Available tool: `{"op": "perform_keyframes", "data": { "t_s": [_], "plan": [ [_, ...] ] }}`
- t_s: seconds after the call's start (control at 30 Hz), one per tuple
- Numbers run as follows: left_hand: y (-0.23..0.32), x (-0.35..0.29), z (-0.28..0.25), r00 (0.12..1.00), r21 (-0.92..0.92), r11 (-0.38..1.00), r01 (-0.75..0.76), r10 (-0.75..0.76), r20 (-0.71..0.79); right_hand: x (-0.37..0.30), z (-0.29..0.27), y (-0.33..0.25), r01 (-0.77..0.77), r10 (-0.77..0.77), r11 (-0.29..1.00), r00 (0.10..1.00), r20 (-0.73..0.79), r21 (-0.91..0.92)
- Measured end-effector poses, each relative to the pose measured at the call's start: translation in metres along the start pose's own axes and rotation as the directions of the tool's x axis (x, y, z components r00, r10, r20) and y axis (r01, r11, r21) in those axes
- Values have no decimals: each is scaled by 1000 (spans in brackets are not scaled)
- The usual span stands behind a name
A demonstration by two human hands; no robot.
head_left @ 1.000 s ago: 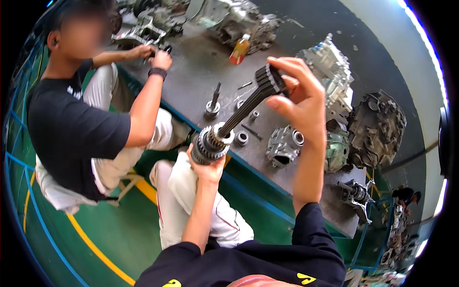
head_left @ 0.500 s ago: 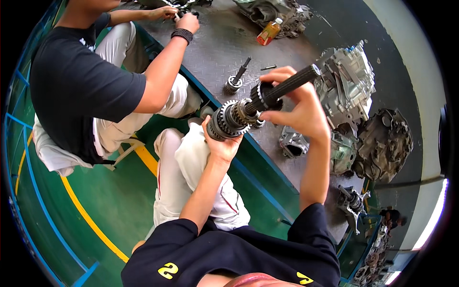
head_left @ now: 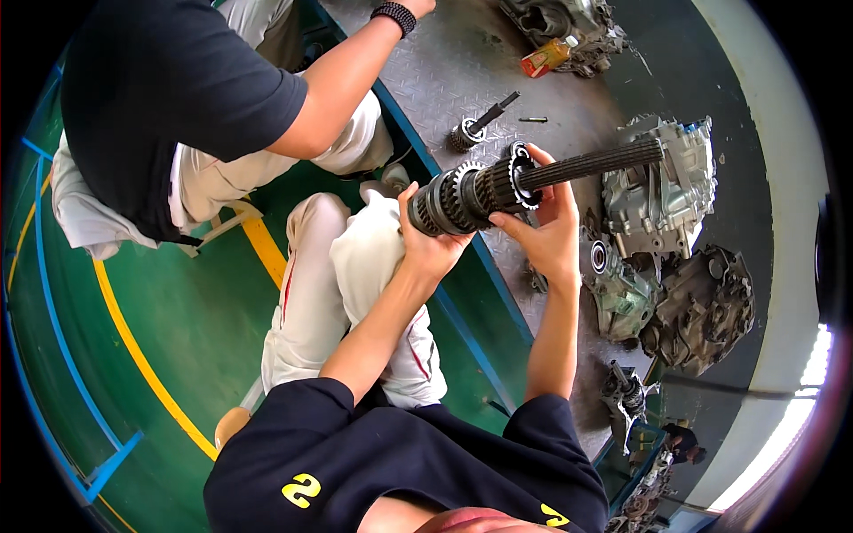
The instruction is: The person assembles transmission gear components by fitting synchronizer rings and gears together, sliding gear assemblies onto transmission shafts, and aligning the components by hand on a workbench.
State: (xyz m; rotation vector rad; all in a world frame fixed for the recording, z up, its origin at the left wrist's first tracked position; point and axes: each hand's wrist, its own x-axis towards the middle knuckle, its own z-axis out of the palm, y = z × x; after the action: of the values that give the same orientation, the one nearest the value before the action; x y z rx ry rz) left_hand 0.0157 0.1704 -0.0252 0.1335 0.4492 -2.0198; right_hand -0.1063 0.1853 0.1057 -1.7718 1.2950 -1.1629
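Observation:
A gear shaft (head_left: 609, 167) with a long splined end is held over my knees, tilted up to the right. My left hand (head_left: 430, 249) is wrapped round the stacked gears (head_left: 444, 202) at its lower end. A dark toothed drum-like hub (head_left: 508, 182) sits round the shaft, up against that stack. The fingers of my right hand (head_left: 553, 238) are closed on the hub, thumb in front and fingertips behind. A shorter shaft with a gear (head_left: 468, 134) stands on the metal-topped bench (head_left: 418, 84) beyond the hands, beside a small pin (head_left: 533, 119).
A co-worker in a dark shirt (head_left: 191, 98) sits at my left. Along the bench lie a silver gearbox casing (head_left: 662, 191), a greenish casing (head_left: 625, 298), a dark casing (head_left: 702, 311) and a drink bottle (head_left: 546, 59). A small metal assembly (head_left: 625, 395) lies near the bench's right end.
My right hand has moved the hub down the shaft against the gear stack. The shaft now lies flatter, and the whole view has shifted a little.

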Motion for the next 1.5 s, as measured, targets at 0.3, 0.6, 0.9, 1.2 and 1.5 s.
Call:
{"op": "perform_keyframes", "data": {
  "t_s": [0.3,0.6,0.9,1.2,1.5],
  "plan": [
    [2,2,-11,987,-13,1000,14,-12,157,0,7,-16,-18,16,970,1000,-7,-242],
    [3,1,-14,975,-48,998,32,-21,221,-8,37,7,152,-174,978,972,-155,-144],
    [8,6,-10,979,-76,995,69,-53,195,14,8,-8,160,-153,970,987,52,-182],
    [12,14,-6,982,112,985,-130,112,155,-1,49,-6,170,-299,896,913,-276,-409],
    [3,-3,-1,953,-6,995,-101,98,286,0,51,-4,329,-350,936,897,-269,-123]
  ]
}}
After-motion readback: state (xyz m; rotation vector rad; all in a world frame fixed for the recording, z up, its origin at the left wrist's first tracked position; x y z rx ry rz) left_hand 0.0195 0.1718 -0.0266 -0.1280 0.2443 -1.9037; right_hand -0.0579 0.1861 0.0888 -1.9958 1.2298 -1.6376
